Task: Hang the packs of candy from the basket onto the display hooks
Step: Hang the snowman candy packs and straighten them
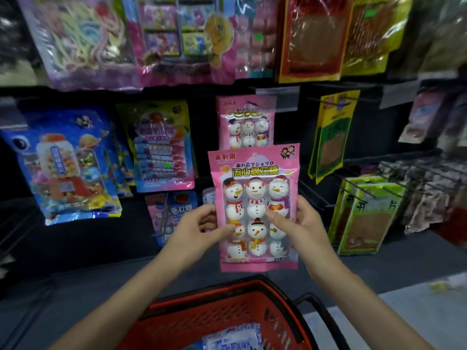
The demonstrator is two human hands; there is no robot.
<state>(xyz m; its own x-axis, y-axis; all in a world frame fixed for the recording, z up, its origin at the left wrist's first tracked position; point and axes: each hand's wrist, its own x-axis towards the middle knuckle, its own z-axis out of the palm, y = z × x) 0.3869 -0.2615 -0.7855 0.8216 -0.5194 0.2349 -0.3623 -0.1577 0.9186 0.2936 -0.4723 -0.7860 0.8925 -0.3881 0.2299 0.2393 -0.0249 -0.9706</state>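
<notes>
Here, a dark display wall (202, 102) carries rows of hanging sweet packs, and below it a red mesh basket (252, 282) holds a blue-and-white pack (232, 337). In front of the wall's middle, just under a matching hung pack (246, 122), a pink snowman pack (255, 195) printed "流心棉花糖" in yellow stands upright, the left hand (197, 231) gripping its left edge and the right hand (300, 223) its right.

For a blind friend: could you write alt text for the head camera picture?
Two bare hands hold a pink pack of snowman marshmallows upright before a display wall, the left hand gripping its left edge, the right hand its right edge. A matching pack hangs just above and behind it. Below is a red basket with a blue-and-white pack inside.
</notes>
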